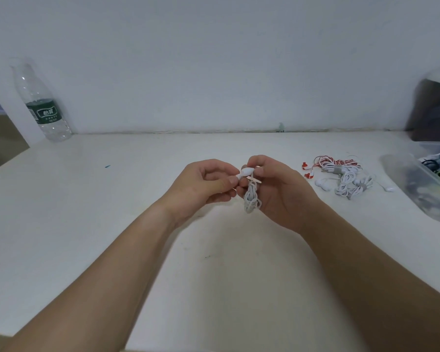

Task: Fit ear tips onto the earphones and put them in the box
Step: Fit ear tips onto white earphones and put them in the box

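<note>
Plainly both hands meet above the middle of the white tabletop [112, 199], raised off it, probably to keep the small parts close under the eyes. The right hand [277, 191] curls round a white coiled earphone cable bundle [252, 199], steadying the white oval earbud [247, 171] at its top. The left hand [203, 184] pinches thumb against forefinger at the bud's end, seemingly pressing a tip on; the tip itself is too small to tell. Farther right lies a tangled heap of white and red-striped earphones [341, 174], with the clear plastic box [401, 181] beyond. A clear green-labelled water bottle [43, 107] stands far left.
</note>
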The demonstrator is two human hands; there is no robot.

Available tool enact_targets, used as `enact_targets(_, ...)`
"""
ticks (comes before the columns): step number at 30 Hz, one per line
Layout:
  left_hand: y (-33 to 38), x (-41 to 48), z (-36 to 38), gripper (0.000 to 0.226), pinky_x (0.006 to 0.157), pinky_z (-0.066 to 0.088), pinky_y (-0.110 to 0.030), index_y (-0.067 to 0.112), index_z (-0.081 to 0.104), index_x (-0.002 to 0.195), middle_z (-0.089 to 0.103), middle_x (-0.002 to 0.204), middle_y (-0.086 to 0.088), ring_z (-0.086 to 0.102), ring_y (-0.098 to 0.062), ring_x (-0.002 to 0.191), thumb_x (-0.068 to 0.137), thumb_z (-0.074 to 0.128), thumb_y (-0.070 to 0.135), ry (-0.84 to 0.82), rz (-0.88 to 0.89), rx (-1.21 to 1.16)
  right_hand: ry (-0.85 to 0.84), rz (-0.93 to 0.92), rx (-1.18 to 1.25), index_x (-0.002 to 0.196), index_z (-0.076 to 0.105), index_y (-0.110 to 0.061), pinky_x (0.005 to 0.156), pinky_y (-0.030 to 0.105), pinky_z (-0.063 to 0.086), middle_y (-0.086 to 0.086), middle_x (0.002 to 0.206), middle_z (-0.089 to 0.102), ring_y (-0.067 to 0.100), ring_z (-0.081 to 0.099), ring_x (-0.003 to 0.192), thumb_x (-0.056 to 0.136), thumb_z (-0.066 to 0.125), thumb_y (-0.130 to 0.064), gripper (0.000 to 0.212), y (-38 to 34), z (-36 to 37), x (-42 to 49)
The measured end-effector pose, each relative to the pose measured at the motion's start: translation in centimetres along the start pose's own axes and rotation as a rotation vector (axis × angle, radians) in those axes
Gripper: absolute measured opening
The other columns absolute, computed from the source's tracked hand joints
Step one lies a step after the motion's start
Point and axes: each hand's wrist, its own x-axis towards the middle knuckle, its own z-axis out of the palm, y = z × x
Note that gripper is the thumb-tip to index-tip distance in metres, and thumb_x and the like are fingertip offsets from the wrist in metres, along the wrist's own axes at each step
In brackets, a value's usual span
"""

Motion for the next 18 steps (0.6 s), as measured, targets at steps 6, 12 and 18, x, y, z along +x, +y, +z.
enact_targets(6,-0.2,0.2,0.0,0.015,0.071,0.055,-0.024,0.009,0.073,0.099,0.073,0.086,-0.009,0.07,-0.018,0.076,0.084,0.076,0.006,0.114,0.035,0.07,0.179,-0.003,-0.142,0.104,0.061,-0.008,0.068,0.033,0.057,0.008,0.079,0.063,0.019,0.061,0.063,0.09,0.06,-0.004,0.014,0.2,0.7,0.3)
enact_targets(12,-0.2,0.3,0.3,0.015,0.073,0.059,-0.027,0.005,0.072,0.091,0.072,0.075,-0.006,0.07,-0.016,0.074,0.079,0.08,0.003,0.189,0.089,0.149,0.196,-0.09,-0.411,0.097,0.066,0.001,0.067,0.032,0.052,0.008,0.072,0.066,0.021,0.057,0.061,0.091,0.065,0.0,0.007,0.4,0.9,0.0)
enact_targets(18,0.6,0.1,-1.6,0.004,0.066,0.055,-0.027,0.014,0.075,0.088,0.072,0.077,-0.004,0.067,-0.014,0.073,0.085,0.078,0.014,0.198,0.132,0.406,0.239,-0.055,-0.365,0.089,0.069,-0.004,0.066,0.032,0.051,0.01,0.073,0.062,0.019,0.056,0.058,0.089,0.062,0.005,0.012,0.3,0.9,0.0)
